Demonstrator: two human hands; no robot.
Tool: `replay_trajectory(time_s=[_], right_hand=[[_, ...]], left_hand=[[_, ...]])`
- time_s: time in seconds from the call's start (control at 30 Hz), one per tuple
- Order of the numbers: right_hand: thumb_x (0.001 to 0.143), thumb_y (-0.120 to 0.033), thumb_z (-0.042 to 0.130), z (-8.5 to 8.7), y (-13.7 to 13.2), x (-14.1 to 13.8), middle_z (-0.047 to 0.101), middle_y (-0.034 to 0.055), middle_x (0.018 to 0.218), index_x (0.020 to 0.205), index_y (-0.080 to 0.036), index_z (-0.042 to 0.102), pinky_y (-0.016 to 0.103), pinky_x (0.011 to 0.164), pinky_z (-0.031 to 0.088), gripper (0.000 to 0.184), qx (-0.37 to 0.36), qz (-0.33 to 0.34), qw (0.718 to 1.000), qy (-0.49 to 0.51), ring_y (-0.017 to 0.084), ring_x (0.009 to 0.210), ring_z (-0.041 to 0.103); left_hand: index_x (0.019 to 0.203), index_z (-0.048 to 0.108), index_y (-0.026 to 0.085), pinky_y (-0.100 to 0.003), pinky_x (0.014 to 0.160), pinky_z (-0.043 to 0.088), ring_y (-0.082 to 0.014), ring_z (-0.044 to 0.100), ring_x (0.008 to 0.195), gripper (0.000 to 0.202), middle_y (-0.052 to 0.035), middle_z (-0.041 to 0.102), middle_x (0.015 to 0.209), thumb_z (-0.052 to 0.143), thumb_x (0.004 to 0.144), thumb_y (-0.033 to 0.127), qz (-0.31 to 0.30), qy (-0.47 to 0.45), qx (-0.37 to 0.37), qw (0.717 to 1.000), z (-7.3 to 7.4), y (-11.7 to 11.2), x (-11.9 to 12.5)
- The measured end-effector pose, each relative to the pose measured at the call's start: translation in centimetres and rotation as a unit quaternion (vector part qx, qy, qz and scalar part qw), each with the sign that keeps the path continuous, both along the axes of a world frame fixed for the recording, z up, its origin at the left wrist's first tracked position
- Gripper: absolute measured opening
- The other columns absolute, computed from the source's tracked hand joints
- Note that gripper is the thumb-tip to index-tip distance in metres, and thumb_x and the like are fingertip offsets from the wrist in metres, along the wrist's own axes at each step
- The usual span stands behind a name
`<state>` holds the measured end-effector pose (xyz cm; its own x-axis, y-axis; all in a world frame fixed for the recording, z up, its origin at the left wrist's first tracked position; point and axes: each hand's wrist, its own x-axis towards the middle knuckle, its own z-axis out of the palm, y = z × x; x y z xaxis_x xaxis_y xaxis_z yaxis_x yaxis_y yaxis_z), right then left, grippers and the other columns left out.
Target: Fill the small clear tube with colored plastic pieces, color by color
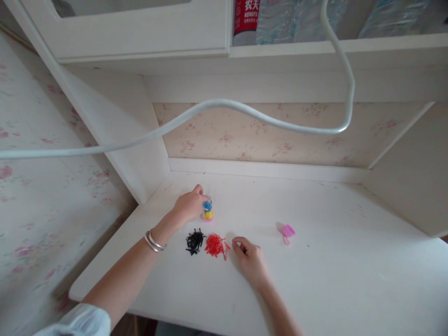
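My left hand [189, 205] is wrapped round a small clear jar [207, 209] filled with blue and yellow bits, standing on the white desk [336, 261]. In front of it lie a pile of small black bands [194, 241] and a pile of small red bands [215, 245]. Resting on the desk just right of the red pile, my right hand [249, 259] has its fingers curled in toward the pile; whether they pinch a band I cannot make out. A pink lid [288, 231] lies further right.
A white cable [224, 105] hangs across the view above the desk. A cabinet side panel [115, 135] borders the desk on the left, with a shelf of bottles [280, 21] above. Floral wallpaper lines the back wall.
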<state>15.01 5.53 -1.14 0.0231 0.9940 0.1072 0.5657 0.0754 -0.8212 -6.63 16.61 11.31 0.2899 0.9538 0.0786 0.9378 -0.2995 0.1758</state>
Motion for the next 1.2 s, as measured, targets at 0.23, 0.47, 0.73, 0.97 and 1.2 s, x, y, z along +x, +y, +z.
replay_trajectory(time_s=[0.23,0.47,0.73,0.97,1.2], right_hand=[[0.085,-0.037,0.045,0.0,0.1,-0.2,0.046,-0.0055,0.05,0.09,-0.021,0.07,0.019,0.049,0.028,0.03,0.002,-0.001,1.0,0.0,0.009,0.047,0.043],[0.084,-0.037,0.044,0.1,0.1,-0.1,0.047,-0.005,0.049,0.09,-0.02,0.07,0.02,0.048,0.028,0.032,0.008,0.001,1.0,-0.004,0.009,0.046,0.042],[0.084,-0.036,0.044,-0.1,0.1,-0.1,0.05,-0.0041,0.051,0.089,-0.021,0.07,0.02,0.049,0.029,0.03,0.006,-0.001,1.0,-0.002,0.009,0.048,0.045],[0.084,-0.034,0.045,0.1,0.0,-0.2,0.054,-0.0038,0.052,0.091,-0.022,0.069,0.019,0.05,0.029,0.028,0.003,0.002,1.0,-0.009,0.009,0.048,0.047],[0.082,-0.035,0.052,1.4,-1.0,-0.6,0.067,-0.0027,0.066,0.099,-0.032,0.069,0.021,0.055,0.03,0.024,0.009,0.07,0.989,-0.133,0.012,0.058,0.058]], left_hand=[[0.083,0.071,0.032,-0.024,0.063,0.04,-0.0117,0.057,0.068,0.03,0.0014,0.058,0.107,0.048,0.076,0.016,-0.008,-0.002,-0.031,0.999,-1.2,0.6,-0.6],[0.088,0.072,0.035,-0.024,0.073,0.043,-0.0132,0.06,0.076,0.034,0.0026,0.06,0.11,0.047,0.075,0.015,-0.02,-0.023,-0.032,0.999,-0.7,0.8,-0.6],[0.095,0.07,0.03,-0.024,0.09,0.042,-0.0149,0.061,0.097,0.043,0.003,0.065,0.109,0.043,0.072,0.007,-0.061,-0.12,0.022,0.991,-0.7,0.3,-1.2],[0.135,0.041,0.028,-0.03,0.089,0.045,-0.0216,0.059,0.105,0.074,-0.004,0.06,0.121,0.068,0.068,0.043,0.006,-0.181,0.007,0.983,-2.4,-1.1,-0.7],[0.125,0.046,0.024,-0.03,0.085,0.046,-0.0193,0.063,0.094,0.056,-0.004,0.066,0.106,0.064,0.075,0.043,0.031,-0.245,0.026,0.969,-4.2,-1.8,1.2]])
